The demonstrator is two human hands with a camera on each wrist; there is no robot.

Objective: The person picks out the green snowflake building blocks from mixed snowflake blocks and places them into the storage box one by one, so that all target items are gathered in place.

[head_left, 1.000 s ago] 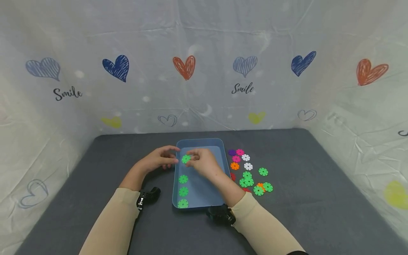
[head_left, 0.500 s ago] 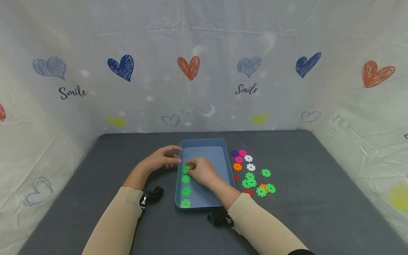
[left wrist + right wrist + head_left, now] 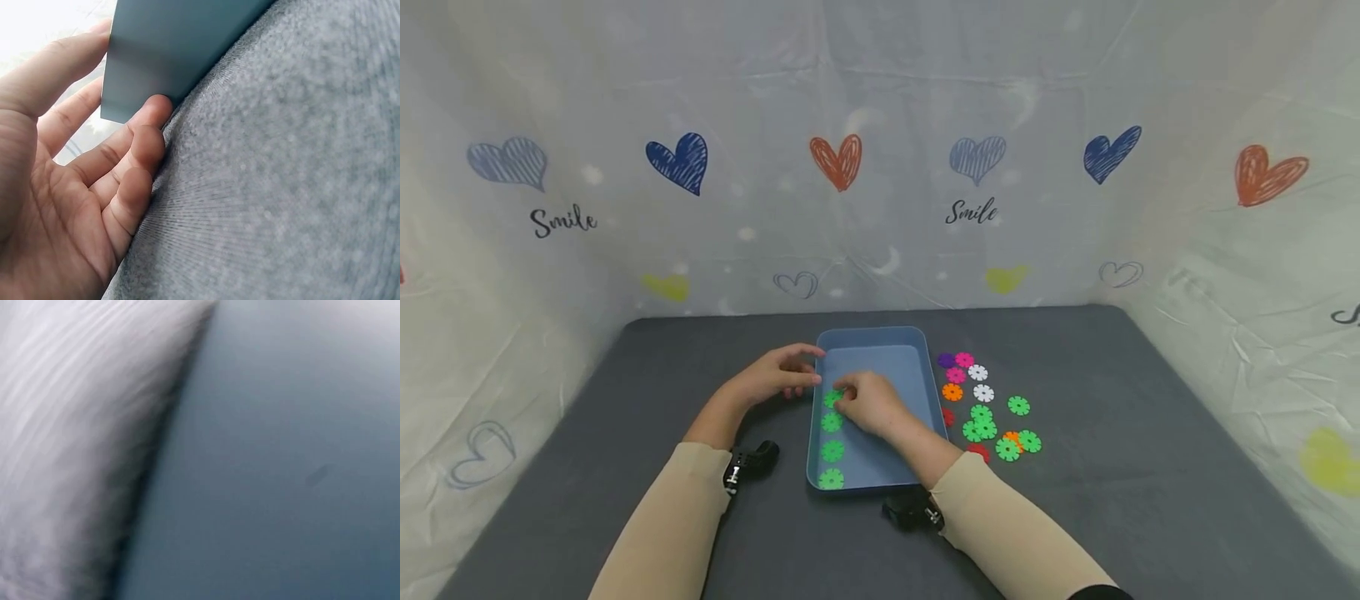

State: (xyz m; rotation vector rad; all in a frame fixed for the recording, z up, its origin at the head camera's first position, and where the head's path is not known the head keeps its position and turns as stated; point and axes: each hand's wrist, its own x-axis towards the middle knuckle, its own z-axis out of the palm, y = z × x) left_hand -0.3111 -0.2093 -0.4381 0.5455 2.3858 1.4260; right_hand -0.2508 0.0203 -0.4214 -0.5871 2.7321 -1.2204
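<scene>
In the head view, a blue tray (image 3: 895, 358) lies on the table, with several green notched plastic discs (image 3: 832, 451) in a column along its left side. My right hand (image 3: 872, 404) reaches into the tray and pinches the farthest green disc (image 3: 832, 398) of that column, partly covered by the fingertips. At the tray's left wall is my left hand (image 3: 767, 375). Its loosely bent fingers (image 3: 149, 147) touch the outer wall in the left wrist view, with the thumb near the rim. The right wrist view shows only blurred tray surface and grey cloth.
Right of the tray lie loose notched discs: several green (image 3: 984, 427), white (image 3: 983, 392), pink (image 3: 956, 376), purple (image 3: 946, 360), orange (image 3: 952, 392) and red (image 3: 977, 451) ones, some overlapping. A printed curtain (image 3: 880, 242) hangs behind the grey tabletop (image 3: 1075, 517).
My right hand has brought the green disc nearer to me, down to the far end of the green column, and stays there. The left hand keeps its place at the tray.
</scene>
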